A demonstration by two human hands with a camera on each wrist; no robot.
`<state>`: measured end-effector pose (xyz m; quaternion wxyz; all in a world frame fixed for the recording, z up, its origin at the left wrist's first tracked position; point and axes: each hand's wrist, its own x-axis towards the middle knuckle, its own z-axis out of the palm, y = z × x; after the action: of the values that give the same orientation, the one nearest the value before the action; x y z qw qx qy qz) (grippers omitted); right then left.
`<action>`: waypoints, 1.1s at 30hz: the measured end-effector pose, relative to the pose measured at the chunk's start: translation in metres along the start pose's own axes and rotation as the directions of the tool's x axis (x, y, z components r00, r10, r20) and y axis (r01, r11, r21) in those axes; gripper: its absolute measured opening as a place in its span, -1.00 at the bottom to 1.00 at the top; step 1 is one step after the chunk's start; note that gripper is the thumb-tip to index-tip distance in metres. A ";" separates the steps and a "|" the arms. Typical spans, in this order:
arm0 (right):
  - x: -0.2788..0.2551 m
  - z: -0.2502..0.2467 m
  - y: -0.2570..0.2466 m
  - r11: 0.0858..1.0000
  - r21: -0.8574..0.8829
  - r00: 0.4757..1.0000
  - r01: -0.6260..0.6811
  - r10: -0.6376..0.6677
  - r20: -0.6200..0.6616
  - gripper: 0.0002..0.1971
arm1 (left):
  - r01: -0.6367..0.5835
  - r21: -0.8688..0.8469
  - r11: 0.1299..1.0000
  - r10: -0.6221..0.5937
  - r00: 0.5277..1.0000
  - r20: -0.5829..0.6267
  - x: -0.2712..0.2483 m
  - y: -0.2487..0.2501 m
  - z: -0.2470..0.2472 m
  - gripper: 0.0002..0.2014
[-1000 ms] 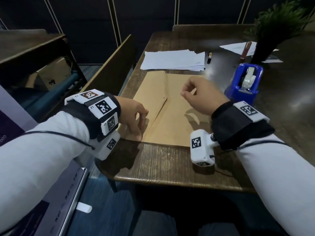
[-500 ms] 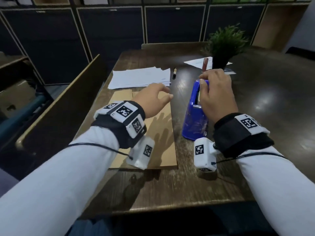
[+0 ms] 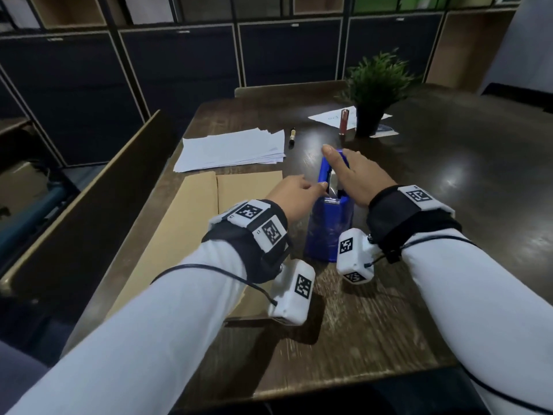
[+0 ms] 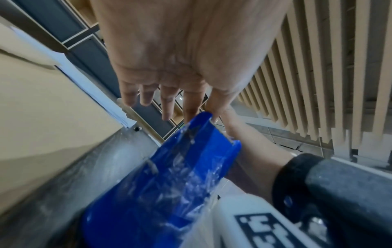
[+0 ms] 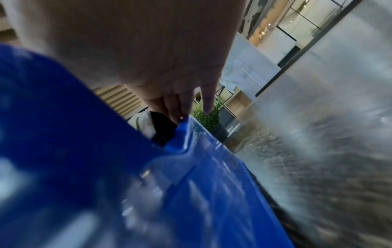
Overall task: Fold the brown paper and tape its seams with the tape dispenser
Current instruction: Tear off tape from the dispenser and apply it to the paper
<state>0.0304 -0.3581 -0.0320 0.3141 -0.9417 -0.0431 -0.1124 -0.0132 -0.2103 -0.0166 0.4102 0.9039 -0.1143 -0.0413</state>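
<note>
The blue tape dispenser (image 3: 329,223) stands just beside the folded brown paper (image 3: 191,223). The right hand (image 3: 356,178) rests flat on it, fingers straight; the left hand (image 3: 294,194) reaches its cutter, fingers loose, holding nothing. Weak bracing could let the dispenser slide when tape is pulled

White long sleeves (image 3: 155,333), black wrist wraps (image 3: 410,217), white tag-printed marker blocks (image 3: 257,221), white wrist cameras (image 3: 354,256), thin black cables (image 3: 209,269)
</note>
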 end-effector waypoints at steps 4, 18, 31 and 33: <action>0.003 -0.009 -0.006 0.997 -0.064 0.998 -0.035 0.038 0.054 -0.11 | 0.074 -0.011 0.997 -0.074 0.996 0.056 -0.003 0.004 0.005 -0.56; 0.003 -0.012 -0.013 0.984 -0.174 0.994 -0.044 0.061 0.093 -0.17 | 0.273 -0.521 0.809 -0.291 0.956 0.049 0.002 0.009 0.011 -0.72; 0.007 -0.012 -0.015 0.981 -0.177 0.988 -0.075 0.097 0.118 -0.08 | 0.267 -0.454 0.850 -0.284 0.958 0.033 -0.008 0.006 -0.002 -0.57; 0.007 -0.013 -0.015 0.981 -0.177 0.987 -0.083 0.106 0.122 -0.03 | 0.269 -0.441 0.856 -0.275 0.960 0.052 -0.011 0.003 -0.002 -0.63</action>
<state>0.0330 -0.3537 -0.0114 0.2335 -0.9716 -0.0089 -0.0386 -0.0237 -0.2081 -0.0136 0.5961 0.7937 0.0295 -0.1182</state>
